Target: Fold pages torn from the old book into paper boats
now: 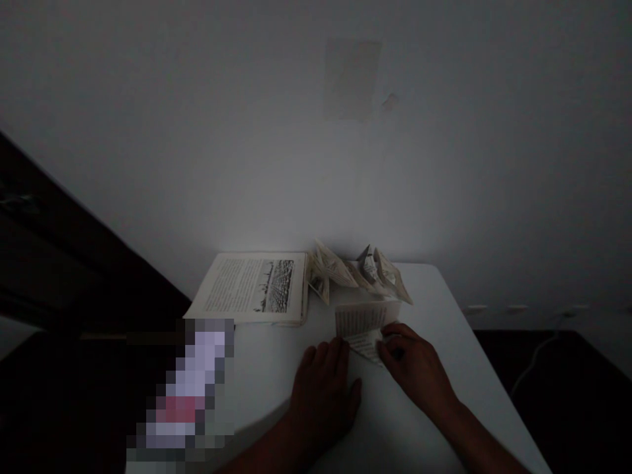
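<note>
A printed sheet of paper (363, 319), partly folded, lies on the white table in front of me. Its near part narrows toward a point, while the far part is a straight-edged flap. My left hand (326, 392) rests palm down at the sheet's left corner, fingers extended and thumb apart. At the right side, my right hand (412, 365) pinches the paper's edge between thumb and fingers. Just beyond the sheet stand several folded paper shapes (336, 266) made from printed pages.
A stack of printed pages (247, 286) with a picture lies at the table's back left. A blurred-out object (187, 388) is at the left edge. The white table (444, 296) meets a wall behind. A cable (533, 359) hangs at right.
</note>
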`<state>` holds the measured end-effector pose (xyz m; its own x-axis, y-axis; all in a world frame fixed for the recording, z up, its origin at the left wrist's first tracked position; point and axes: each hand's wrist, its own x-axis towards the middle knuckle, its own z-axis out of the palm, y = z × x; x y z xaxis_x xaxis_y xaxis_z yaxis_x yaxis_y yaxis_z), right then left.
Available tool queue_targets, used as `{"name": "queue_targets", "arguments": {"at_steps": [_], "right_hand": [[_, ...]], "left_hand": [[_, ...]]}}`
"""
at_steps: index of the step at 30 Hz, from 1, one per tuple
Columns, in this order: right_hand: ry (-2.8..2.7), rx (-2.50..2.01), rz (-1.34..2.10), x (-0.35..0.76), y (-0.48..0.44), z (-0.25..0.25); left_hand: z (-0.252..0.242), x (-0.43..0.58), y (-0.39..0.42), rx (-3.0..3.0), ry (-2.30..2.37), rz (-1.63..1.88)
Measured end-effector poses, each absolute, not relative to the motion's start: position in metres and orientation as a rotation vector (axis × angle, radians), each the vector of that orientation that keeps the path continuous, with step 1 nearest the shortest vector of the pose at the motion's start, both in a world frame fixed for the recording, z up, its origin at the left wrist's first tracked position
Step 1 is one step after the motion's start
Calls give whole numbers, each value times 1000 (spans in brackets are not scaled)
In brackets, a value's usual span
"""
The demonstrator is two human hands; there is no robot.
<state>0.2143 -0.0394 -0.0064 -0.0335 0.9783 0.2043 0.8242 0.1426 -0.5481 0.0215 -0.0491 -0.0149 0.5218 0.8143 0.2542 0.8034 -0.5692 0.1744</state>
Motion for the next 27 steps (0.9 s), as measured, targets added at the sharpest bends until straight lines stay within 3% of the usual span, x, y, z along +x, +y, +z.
{"name": "queue_targets", "arguments": {"at_steps": [27], "right_hand": [[-1890, -1739, 382, 214, -40, -6]], "left_hand": [[-1, 16, -41, 2673, 1366, 416]]}}
